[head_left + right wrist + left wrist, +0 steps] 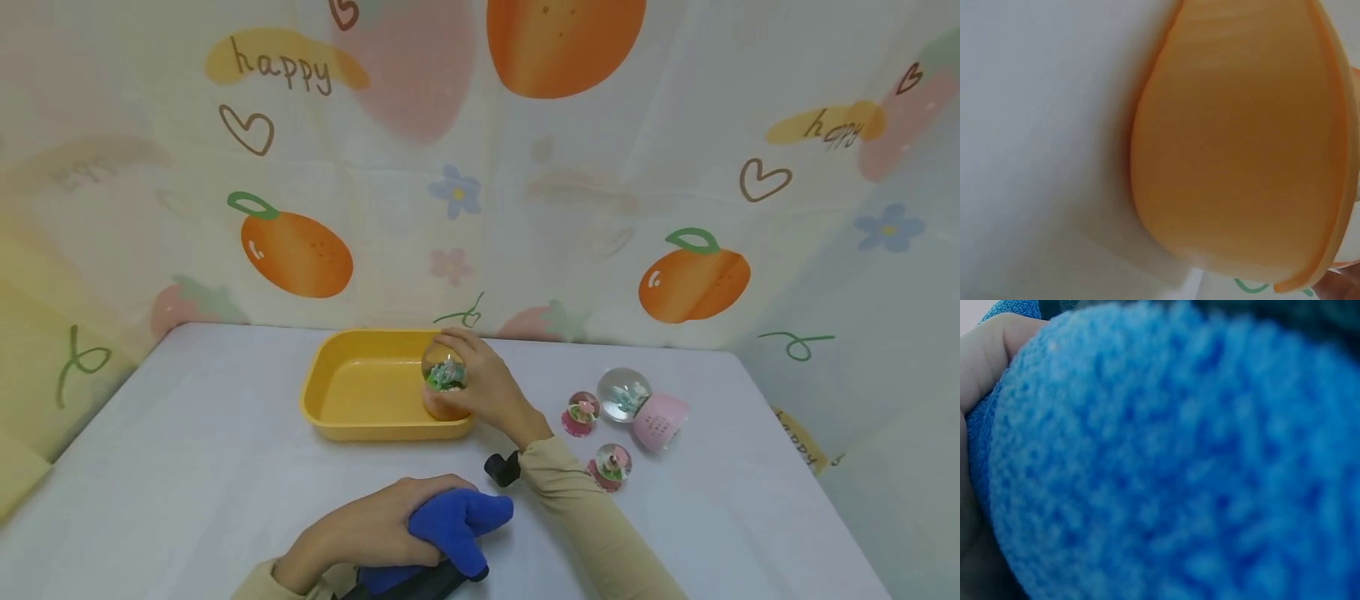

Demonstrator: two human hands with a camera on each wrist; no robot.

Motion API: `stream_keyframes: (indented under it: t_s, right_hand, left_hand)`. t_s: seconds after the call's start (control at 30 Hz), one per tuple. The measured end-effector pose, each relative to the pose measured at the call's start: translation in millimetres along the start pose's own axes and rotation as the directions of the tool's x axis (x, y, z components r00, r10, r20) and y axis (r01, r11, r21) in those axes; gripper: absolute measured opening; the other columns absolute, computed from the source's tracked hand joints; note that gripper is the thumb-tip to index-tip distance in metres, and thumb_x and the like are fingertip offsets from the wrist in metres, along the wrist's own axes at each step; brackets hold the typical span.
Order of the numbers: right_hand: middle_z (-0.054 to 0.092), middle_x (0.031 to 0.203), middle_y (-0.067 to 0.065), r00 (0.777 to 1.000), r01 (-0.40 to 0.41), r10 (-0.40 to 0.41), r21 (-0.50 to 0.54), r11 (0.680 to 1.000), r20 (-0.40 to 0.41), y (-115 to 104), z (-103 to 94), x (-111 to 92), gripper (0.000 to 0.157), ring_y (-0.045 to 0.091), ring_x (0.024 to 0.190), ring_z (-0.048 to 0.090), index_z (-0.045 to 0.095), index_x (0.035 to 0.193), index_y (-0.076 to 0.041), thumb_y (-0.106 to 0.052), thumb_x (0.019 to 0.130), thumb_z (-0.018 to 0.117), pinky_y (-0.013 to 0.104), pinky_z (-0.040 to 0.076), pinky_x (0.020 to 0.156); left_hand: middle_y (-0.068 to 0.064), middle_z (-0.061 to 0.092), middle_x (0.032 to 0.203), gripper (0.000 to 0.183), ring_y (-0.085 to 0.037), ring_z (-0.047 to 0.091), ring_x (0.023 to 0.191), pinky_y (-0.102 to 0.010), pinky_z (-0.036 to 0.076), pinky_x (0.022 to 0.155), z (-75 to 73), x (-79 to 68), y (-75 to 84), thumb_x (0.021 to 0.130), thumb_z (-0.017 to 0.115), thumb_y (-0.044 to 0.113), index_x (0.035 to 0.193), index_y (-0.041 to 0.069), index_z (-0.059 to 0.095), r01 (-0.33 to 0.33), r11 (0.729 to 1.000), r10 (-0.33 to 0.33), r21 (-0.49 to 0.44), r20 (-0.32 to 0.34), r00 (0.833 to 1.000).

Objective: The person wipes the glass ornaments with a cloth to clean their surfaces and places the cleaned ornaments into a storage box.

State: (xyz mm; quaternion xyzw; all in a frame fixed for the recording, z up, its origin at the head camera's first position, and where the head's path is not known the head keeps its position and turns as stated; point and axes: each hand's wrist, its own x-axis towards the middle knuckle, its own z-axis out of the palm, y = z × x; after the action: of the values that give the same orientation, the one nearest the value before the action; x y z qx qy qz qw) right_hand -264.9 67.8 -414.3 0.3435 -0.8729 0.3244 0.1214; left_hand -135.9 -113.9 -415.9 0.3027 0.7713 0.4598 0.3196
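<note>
My right hand [487, 383] grips a snow globe [444, 375] with a pale pinkish base, upright at the right end of a yellow tray [360, 434]. I cannot tell whether its base touches the tray floor. In the right wrist view the tray's outer wall [1241, 137] fills much of the picture, with fingertips [1338, 286] at the lower right corner. My left hand [382, 521] holds a blue plush toy [457, 525] near the front of the table. Blurred blue fabric [1172, 456] covers most of the left wrist view.
Right of my right arm, a larger snow globe [624, 394] with a pink base lies on its side. Two small globes with pink bases, one farther back [581, 413] and one nearer [611, 465], stand close to it. A fruit-printed curtain [480, 225] hangs behind the white table [187, 467].
</note>
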Motion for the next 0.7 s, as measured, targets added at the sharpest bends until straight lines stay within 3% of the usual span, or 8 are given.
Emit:
stream_keyframes:
  t_s: [0.37,0.43,0.7]
  right_hand:
    - [0.039,0.156,0.011,0.994,-0.101,0.098,0.077,0.992,0.052,-6,-13.9,-7,0.082,0.030,0.145,0.036,0.043,0.148,-0.011,-0.021,0.078,0.085,0.049,0.038,0.114]
    - [0.040,0.155,0.011,0.993,-0.112,0.108,0.085,0.990,0.047,-6,-17.1,-9,0.082,0.031,0.145,0.036,0.044,0.147,-0.011,-0.022,0.078,0.085,0.051,0.033,0.117]
    - [0.049,0.147,0.011,0.993,-0.115,0.113,0.085,0.990,0.022,-6,-28.5,-28,0.074,0.029,0.140,0.043,0.049,0.142,-0.008,-0.020,0.079,0.084,0.047,0.035,0.117]
  left_hand:
    - [0.012,0.065,0.121,0.054,-0.008,0.059,0.102,-0.031,0.046,0.092,1.3,1.0,1.7,0.083,0.072,0.021,0.131,0.036,0.053,0.023,1.000,-0.023,0.007,-0.005,1.000]
    - [0.012,0.065,0.121,0.054,-0.008,0.059,0.102,-0.032,0.046,0.092,1.4,1.2,1.9,0.083,0.072,0.021,0.131,0.036,0.053,0.030,1.000,-0.030,0.004,-0.005,1.000]
    - [0.012,0.065,0.120,0.055,-0.008,0.060,0.102,-0.032,0.047,0.092,1.5,1.6,1.4,0.082,0.072,0.021,0.132,0.036,0.054,0.026,1.000,-0.026,0.004,-0.012,1.000]
